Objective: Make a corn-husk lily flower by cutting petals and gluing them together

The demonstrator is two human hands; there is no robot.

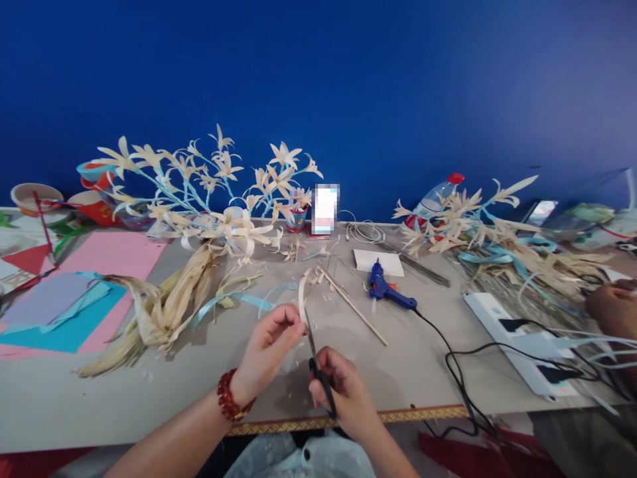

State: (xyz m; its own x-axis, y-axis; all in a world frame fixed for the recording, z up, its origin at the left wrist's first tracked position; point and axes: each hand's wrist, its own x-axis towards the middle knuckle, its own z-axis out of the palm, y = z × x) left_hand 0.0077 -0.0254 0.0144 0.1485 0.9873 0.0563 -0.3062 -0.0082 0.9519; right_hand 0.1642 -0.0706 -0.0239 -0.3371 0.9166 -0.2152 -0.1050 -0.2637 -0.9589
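Note:
My left hand [271,342], with a red bead bracelet on the wrist, pinches a thin, pale, curved strip of corn husk [301,295]. Fingers of my right hand [348,392] are wrapped round the black handles of a pair of scissors [326,388]. The scissor blades point up and away, close beside the strip and my left fingertips; whether they touch it I cannot tell. Just beyond lies a slim pale stick [355,305] among small husk scraps. Dried corn husks [169,312] lie to the left, near a light blue ribbon [253,301].
A blue glue gun [385,289] lies to the right, its cord running past a white power strip [480,305]. Husk flowers [229,166] on blue stems stand at the back. Coloured paper [94,312] covers the left. Another person's hand [612,309] is at far right.

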